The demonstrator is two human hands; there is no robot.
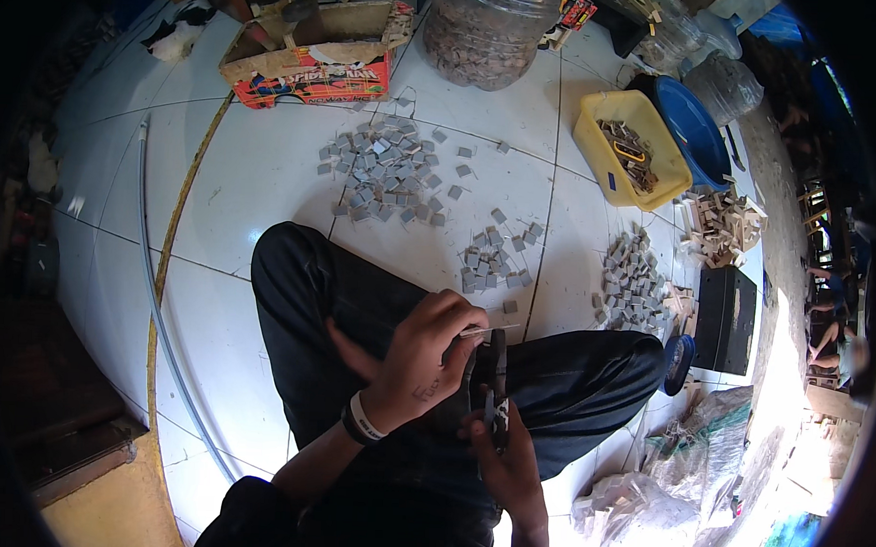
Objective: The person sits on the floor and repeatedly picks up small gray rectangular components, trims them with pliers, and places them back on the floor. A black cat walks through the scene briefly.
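My left hand [425, 355], with a band on its wrist, is closed in front of my lap. Between its thumb and fingers is a small flat piece with a thin pin [499, 328] sticking out to the right. My right hand [510, 464] grips a pair of dark pliers [498, 367], pointing up and away from me. The head of the pliers is close to the pin; whether they touch, I cannot tell. Beyond my crossed legs lie a large pile of small grey blocks [388, 171] with thin pins and a smaller group of them [491, 261].
More grey blocks [631, 280] lie right of my knee, near pale wooden pieces [724, 226]. A yellow tub [597, 134] holds scraps, beside a blue basin [694, 118]. At the back stand a red-sided box [314, 81] and a large clear plastic container [485, 34]. A grey tube [157, 302] curves along the left.
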